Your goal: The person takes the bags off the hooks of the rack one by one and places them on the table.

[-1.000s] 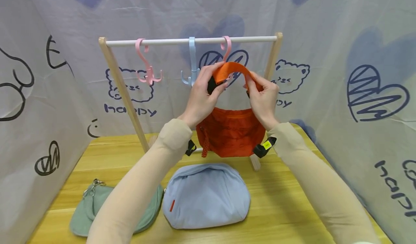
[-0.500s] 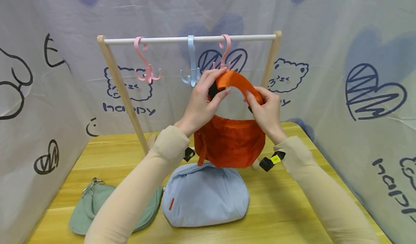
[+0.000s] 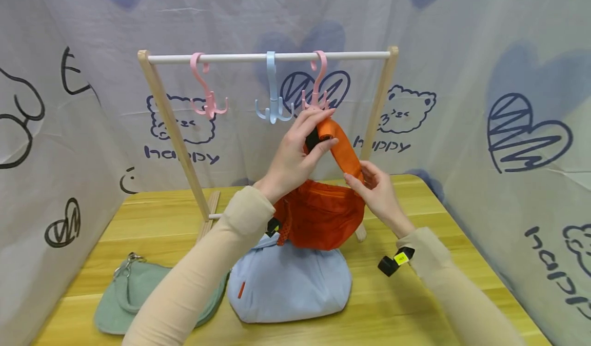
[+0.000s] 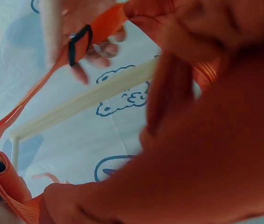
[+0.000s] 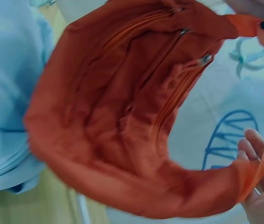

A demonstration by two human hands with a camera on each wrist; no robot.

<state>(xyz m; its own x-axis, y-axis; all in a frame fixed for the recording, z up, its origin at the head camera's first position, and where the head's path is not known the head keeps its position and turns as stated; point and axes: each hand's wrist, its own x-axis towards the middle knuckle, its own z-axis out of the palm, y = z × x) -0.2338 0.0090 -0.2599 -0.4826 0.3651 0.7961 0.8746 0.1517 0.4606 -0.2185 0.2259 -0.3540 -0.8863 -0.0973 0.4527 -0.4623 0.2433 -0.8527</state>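
Note:
An orange waist bag (image 3: 323, 220) hangs from its strap (image 3: 345, 154) below my two hands. My left hand (image 3: 292, 156) grips the strap's upper fold by a black buckle (image 3: 312, 140), just under the right-hand pink hook (image 3: 316, 87). Lower and to the right, my right hand (image 3: 380, 192) has the strap between thumb and fingers, close to the bag's corner. The bag body (image 5: 122, 102) with its zips fills much of the right wrist view. In the left wrist view, a black slider (image 4: 80, 45) sits on the strap by the right hand's fingers (image 4: 101, 58).
A rack with a white rod (image 3: 231, 58) and wooden posts stands behind. A second pink hook (image 3: 209, 100) and a blue hook (image 3: 273, 92) hang from it. A light blue bag (image 3: 291, 284) and a green bag (image 3: 148, 284) lie on the wooden table (image 3: 415, 305).
The orange bag has come down, now overlapping the light blue bag. My right hand has slid down along the strap toward the bag. The left hand has lowered slightly and moved right.

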